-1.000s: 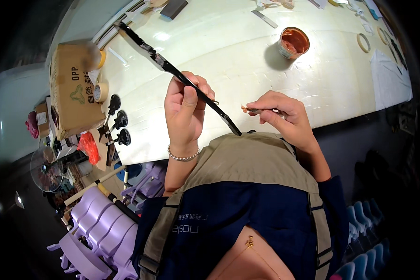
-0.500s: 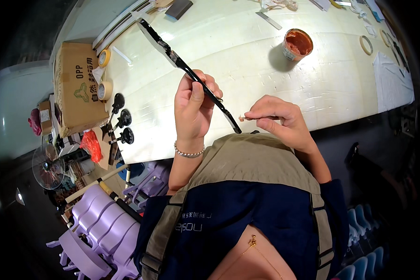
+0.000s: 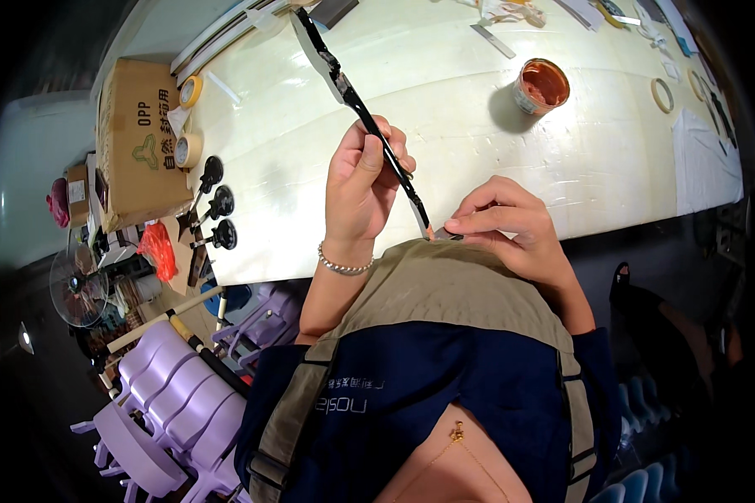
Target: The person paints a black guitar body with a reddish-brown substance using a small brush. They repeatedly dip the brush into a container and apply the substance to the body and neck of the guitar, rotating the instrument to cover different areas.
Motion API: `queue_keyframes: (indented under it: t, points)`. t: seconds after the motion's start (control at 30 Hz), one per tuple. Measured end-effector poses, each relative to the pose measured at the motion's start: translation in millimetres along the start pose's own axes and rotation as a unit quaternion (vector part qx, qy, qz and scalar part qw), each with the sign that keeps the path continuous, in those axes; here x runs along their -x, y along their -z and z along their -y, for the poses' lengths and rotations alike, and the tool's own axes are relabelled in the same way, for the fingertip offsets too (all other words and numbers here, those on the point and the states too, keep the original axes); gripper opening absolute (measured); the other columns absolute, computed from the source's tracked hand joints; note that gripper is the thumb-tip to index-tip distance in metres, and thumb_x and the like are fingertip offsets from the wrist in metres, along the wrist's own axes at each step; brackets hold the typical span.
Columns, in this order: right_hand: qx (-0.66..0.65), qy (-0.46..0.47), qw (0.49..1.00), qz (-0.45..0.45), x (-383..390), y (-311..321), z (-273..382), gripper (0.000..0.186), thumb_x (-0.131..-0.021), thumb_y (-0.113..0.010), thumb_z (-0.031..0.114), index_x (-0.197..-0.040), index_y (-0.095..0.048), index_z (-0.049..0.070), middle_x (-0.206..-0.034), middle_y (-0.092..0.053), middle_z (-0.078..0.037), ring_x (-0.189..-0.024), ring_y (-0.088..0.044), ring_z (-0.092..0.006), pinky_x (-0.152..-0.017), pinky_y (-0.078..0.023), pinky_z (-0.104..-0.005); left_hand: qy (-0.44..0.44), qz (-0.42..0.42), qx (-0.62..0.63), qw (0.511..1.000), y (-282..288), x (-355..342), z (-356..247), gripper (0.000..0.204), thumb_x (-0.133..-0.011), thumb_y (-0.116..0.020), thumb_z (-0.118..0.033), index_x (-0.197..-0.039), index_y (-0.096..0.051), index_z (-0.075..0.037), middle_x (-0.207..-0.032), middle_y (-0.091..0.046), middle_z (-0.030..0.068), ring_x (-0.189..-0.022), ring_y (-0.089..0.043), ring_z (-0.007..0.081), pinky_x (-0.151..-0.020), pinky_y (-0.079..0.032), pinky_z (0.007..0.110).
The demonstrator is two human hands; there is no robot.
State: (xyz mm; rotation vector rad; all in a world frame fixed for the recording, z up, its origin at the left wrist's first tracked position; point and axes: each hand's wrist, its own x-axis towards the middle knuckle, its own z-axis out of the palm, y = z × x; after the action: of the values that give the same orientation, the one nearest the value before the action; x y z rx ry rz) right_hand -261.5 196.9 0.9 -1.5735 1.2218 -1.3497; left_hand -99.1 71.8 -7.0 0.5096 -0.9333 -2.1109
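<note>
A long, narrow black strip [image 3: 362, 112] with a wider, uneven far end runs diagonally over the table. My left hand [image 3: 362, 184] is closed round its middle, thumb on top. The near end reaches my apron, where a small pinkish-brown dab [image 3: 430, 231] shows on it. My right hand [image 3: 512, 225] pinches a small thin flat tool, like a scraper blade [image 3: 450, 235], beside that end; most of it is hidden by the fingers. Whether blade and strip touch, I cannot tell. An open tub [image 3: 527, 102] of reddish-brown paste stands beyond my right hand.
The white table [image 3: 294, 184] bears a flat metal blade [image 3: 493, 40], tape rolls [image 3: 190, 90] and a white cloth [image 3: 705, 163]. A cardboard box [image 3: 147, 189] and black knob-like parts [image 3: 221, 235] stand left. Purple moulded parts [image 3: 180, 377] are stacked below; a fan [image 3: 77, 283] stands behind.
My right hand has brought the blade to the strip's near end, where a dab of paste now shows. Strip and left hand have shifted slightly right in the picture.
</note>
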Motion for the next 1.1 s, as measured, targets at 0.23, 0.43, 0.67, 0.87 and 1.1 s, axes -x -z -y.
queue_keyframes:
  t: [0.23,0.43,0.67,0.87,1.1]
  points:
    - [0.145,0.074,0.987,-0.015,-11,18,13,0.032,-0.061,-0.067,-0.005,-0.089,-0.069,0.010,-0.075,-0.061,-0.002,-0.060,-0.051,-0.0165,-0.052,-0.040,-0.0270,0.006,0.007,-0.029,1.000,1,-2,-2,0.017,-0.091,-0.052,-0.021,-0.098,-0.048,-0.006,-0.081,-0.050,0.0028,-0.069,-0.050,0.0091,-0.067,-0.044,0.023]
    - [0.300,0.131,0.945,0.011,-20,21,26,0.029,-0.061,-0.063,-0.001,-0.086,-0.070,0.013,-0.072,-0.060,0.000,-0.057,-0.050,-0.0159,-0.050,-0.038,-0.0258,0.004,-0.004,-0.021,1.000,-2,-5,-3,0.015,-0.091,-0.052,-0.019,-0.098,-0.049,-0.007,-0.081,-0.050,0.0029,-0.069,-0.050,0.0087,-0.066,-0.045,0.022]
    - [0.187,0.114,0.976,0.009,-10,22,16,0.031,-0.059,-0.066,0.000,-0.086,-0.070,0.014,-0.073,-0.061,0.000,-0.058,-0.051,-0.0155,-0.050,-0.037,-0.0261,-0.008,-0.016,-0.051,0.999,-4,-8,-6,0.017,-0.093,-0.049,-0.021,-0.098,-0.046,-0.006,-0.078,-0.046,0.0018,-0.069,-0.041,0.0097,-0.063,-0.037,0.024]
    - [0.323,0.139,0.935,-0.040,-18,22,22,0.032,-0.058,-0.067,0.002,-0.087,-0.069,0.015,-0.074,-0.060,0.001,-0.059,-0.049,-0.0145,-0.050,-0.036,-0.0263,-0.007,-0.001,-0.061,0.998,-7,-8,-8,0.016,-0.092,-0.049,-0.021,-0.098,-0.047,-0.005,-0.080,-0.047,0.0020,-0.071,-0.042,0.0097,-0.065,-0.038,0.024]
    - [0.406,0.179,0.896,-0.010,-19,18,35,0.029,-0.062,-0.065,0.010,-0.089,-0.069,0.019,-0.075,-0.059,0.003,-0.060,-0.048,-0.0132,-0.052,-0.034,-0.0260,-0.012,-0.003,-0.070,0.997,-8,-7,-7,0.016,-0.092,-0.049,-0.020,-0.098,-0.047,-0.005,-0.081,-0.047,0.0023,-0.072,-0.042,0.0094,-0.066,-0.039,0.024]
